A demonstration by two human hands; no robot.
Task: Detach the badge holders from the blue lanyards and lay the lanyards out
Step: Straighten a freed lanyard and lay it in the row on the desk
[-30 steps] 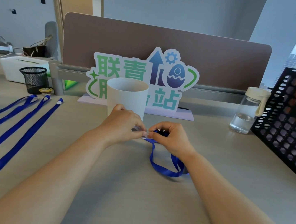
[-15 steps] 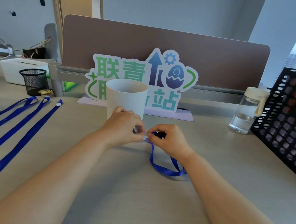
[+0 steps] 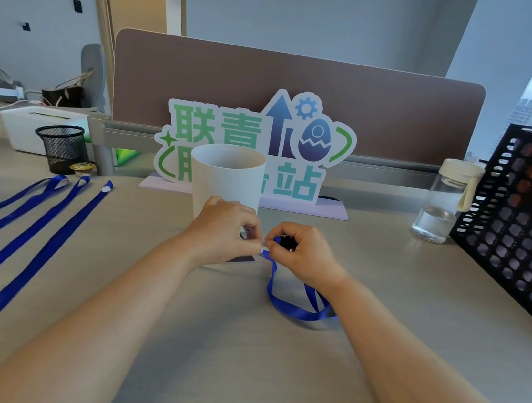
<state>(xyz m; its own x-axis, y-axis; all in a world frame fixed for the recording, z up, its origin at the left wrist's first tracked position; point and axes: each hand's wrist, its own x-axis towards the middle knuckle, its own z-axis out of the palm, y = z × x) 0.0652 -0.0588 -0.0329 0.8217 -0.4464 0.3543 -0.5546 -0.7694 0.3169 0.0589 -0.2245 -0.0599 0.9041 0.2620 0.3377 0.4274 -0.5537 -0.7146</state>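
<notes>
At the middle of the desk both hands meet in front of a white cup. My left hand pinches a clear badge holder, mostly hidden under the fingers. My right hand grips the black clip end of a blue lanyard, whose loop trails on the desk under my right wrist. Three blue lanyards lie stretched out side by side on the left of the desk.
A colourful sign stands behind the cup against a brown divider. A black mesh pen cup and a white box sit at the back left. A water bottle and a black perforated rack stand on the right.
The hands stay pressed together at the lanyard clip and have shifted only slightly. The laid-out lanyards have not moved.
</notes>
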